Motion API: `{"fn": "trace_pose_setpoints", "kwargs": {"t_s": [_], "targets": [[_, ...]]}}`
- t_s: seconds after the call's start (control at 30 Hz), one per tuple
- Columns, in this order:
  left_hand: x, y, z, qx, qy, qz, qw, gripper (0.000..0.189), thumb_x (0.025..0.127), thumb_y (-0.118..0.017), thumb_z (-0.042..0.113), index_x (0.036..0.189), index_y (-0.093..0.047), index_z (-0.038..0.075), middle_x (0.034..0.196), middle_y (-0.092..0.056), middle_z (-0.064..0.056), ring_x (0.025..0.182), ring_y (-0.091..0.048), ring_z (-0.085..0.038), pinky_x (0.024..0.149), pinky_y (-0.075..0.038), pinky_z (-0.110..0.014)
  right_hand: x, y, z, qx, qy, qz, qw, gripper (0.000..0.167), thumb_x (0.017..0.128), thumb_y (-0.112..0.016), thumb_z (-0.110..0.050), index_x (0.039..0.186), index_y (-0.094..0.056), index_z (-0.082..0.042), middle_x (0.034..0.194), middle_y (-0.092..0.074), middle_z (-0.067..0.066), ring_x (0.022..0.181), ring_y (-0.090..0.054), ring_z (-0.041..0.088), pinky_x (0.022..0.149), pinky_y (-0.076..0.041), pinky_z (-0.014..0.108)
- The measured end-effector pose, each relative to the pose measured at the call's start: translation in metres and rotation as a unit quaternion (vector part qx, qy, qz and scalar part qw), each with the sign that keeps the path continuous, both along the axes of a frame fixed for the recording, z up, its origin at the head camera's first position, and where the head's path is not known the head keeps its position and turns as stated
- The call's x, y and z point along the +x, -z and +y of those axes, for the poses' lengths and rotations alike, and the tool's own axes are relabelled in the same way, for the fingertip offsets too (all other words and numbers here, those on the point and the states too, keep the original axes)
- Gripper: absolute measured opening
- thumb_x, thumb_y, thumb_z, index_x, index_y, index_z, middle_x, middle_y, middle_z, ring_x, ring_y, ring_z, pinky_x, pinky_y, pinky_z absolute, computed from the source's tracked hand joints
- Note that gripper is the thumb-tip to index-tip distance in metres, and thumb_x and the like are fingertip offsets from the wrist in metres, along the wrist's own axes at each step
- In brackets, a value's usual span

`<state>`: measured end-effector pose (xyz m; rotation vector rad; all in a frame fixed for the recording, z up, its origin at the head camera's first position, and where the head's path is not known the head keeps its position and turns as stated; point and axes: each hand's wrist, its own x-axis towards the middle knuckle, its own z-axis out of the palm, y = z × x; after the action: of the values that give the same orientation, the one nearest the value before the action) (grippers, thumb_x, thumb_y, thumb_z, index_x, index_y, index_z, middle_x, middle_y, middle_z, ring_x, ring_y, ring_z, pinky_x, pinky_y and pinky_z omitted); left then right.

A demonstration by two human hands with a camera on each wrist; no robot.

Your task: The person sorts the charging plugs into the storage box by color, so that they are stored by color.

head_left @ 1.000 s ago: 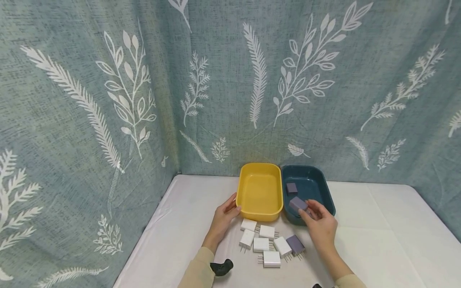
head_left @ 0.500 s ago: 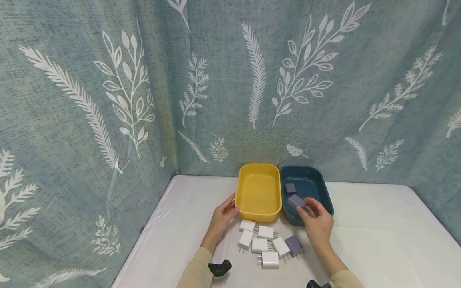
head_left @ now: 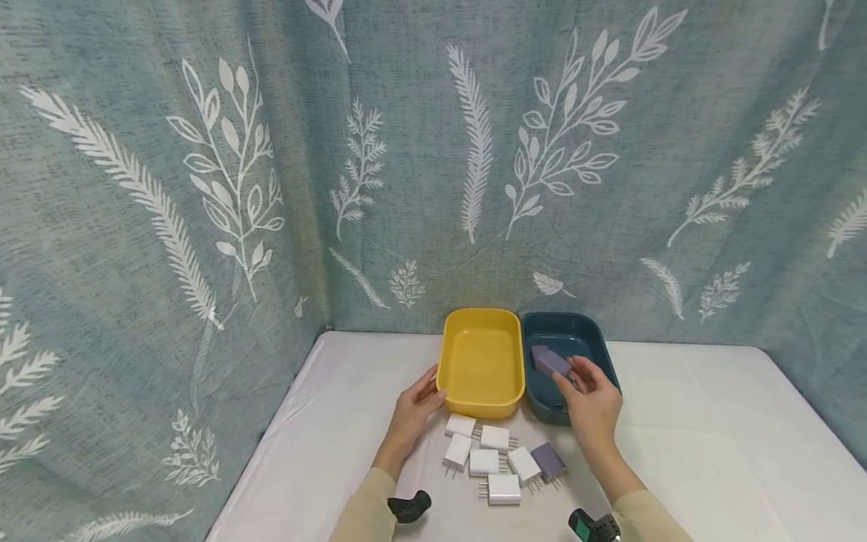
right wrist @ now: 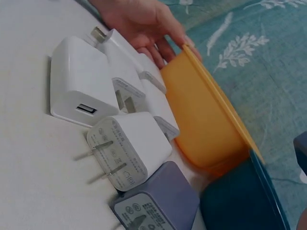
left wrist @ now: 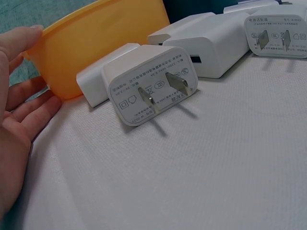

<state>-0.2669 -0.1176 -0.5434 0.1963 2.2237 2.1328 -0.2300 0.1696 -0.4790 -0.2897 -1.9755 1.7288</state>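
My right hand (head_left: 594, 403) pinches a purple charger plug (head_left: 553, 363) between thumb and fingers, over the dark blue bin (head_left: 605, 354). Behind it, partly covered, a second purple charger plug (head_left: 538, 351) lies in that bin. With my left hand (head_left: 411, 414) I hold the near left corner of the yellow bin (head_left: 482, 361); in the left wrist view the thumb is at its rim and the fingers touch its outer wall. Several white charger plugs (head_left: 484, 462) lie in front of the bins, with one purple charger plug (head_left: 548, 461) at their right.
Both bins stand side by side on a white-covered table (head_left: 691, 421), close to the green-blue leaf-patterned curtain (head_left: 420, 188). Black wrist devices (head_left: 409, 507) show at both sleeves. Metal prongs stick out from the loose plugs, several of them toward me.
My right hand has moved forward and lower over the blue bin with the purple charger plug, which now overlaps the one inside. The left hand stays at the yellow bin. The head view shifts slightly.
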Motion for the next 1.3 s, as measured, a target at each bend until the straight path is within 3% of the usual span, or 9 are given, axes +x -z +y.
{"fn": "trace_pose_setpoints", "kwargs": {"t_s": [0.13,0.33,0.5,0.77,0.93,1.03,1.23,1.3], "targets": [[0.0,0.0,-0.002,-0.003,0.0,0.005,1.0,0.062,0.093,-0.067,0.02,0.149,-0.042,0.015,0.144,-0.052,-0.016,0.13,-0.053,-0.03,0.101,-0.05,-0.025,-0.004,0.0,-0.002,-0.005,-0.001,0.002,1.0,0.043,0.08,-0.075,0.001,0.121,-0.062,0.003,0.124,-0.065,0.019,0.102,-0.063,0.002,0.087,-0.049,0.008],[0.003,-0.001,-0.001,-0.021,-0.009,0.008,0.9997,0.061,0.093,-0.066,0.028,0.149,-0.042,0.021,0.144,-0.053,-0.011,0.131,-0.054,-0.025,0.103,-0.048,-0.027,-0.006,0.003,-0.003,-0.004,0.001,-0.014,0.9999,0.044,0.081,-0.075,0.0,0.123,-0.062,0.002,0.123,-0.066,0.016,0.098,-0.059,-0.008,0.085,-0.048,0.005],[0.003,-0.001,-0.001,-0.017,-0.008,-0.003,0.9998,0.06,0.093,-0.066,0.025,0.148,-0.043,0.022,0.145,-0.052,-0.011,0.132,-0.053,-0.025,0.104,-0.047,-0.028,-0.002,0.004,0.001,-0.004,0.005,0.01,0.9999,0.042,0.081,-0.074,0.002,0.121,-0.062,0.004,0.119,-0.068,0.019,0.094,-0.06,-0.012,0.086,-0.049,0.007],[0.014,-0.026,0.0,-0.012,0.015,-0.001,0.9998,0.061,0.094,-0.065,0.018,0.15,-0.039,0.012,0.146,-0.05,-0.017,0.132,-0.052,-0.031,0.101,-0.049,-0.025,0.003,0.005,0.01,-0.004,0.0,0.039,0.9992,0.038,0.08,-0.073,0.006,0.118,-0.064,0.007,0.116,-0.068,0.025,0.09,-0.062,-0.015,0.085,-0.05,0.007],[0.015,-0.029,0.001,-0.011,0.013,0.003,0.9998,0.06,0.095,-0.064,0.017,0.15,-0.039,0.011,0.146,-0.049,-0.018,0.133,-0.051,-0.031,0.104,-0.048,-0.028,0.006,0.006,0.012,0.031,0.003,0.04,0.9987,0.037,0.081,-0.073,0.006,0.117,-0.065,0.006,0.114,-0.069,0.023,0.09,-0.063,-0.013,0.083,-0.05,0.006],[0.014,-0.027,0.0,-0.008,0.013,0.002,0.9999,0.061,0.094,-0.064,0.017,0.15,-0.039,0.012,0.145,-0.05,-0.017,0.133,-0.051,-0.031,0.104,-0.048,-0.029,0.007,0.008,0.013,0.054,0.002,0.034,0.9979,0.037,0.081,-0.073,0.004,0.117,-0.065,0.005,0.114,-0.07,0.021,0.093,-0.065,-0.008,0.083,-0.051,0.007],[0.002,-0.003,0.0,-0.009,-0.003,0.006,0.9999,0.061,0.094,-0.066,0.025,0.149,-0.041,0.019,0.145,-0.051,-0.014,0.132,-0.052,-0.028,0.103,-0.048,-0.026,0.012,0.01,0.015,0.064,-0.009,0.024,0.9976,0.037,0.082,-0.074,0.001,0.118,-0.065,0.003,0.116,-0.07,0.019,0.089,-0.062,-0.014,0.084,-0.052,0.01],[0.001,0.001,0.001,-0.011,-0.008,0.007,0.9999,0.061,0.093,-0.067,0.028,0.148,-0.043,0.021,0.145,-0.053,-0.012,0.131,-0.053,-0.026,0.103,-0.048,-0.026,0.014,0.011,0.015,0.061,-0.016,0.021,0.9978,0.037,0.083,-0.074,-0.001,0.118,-0.065,0.002,0.117,-0.069,0.019,0.089,-0.062,-0.014,0.084,-0.052,0.01]]}}
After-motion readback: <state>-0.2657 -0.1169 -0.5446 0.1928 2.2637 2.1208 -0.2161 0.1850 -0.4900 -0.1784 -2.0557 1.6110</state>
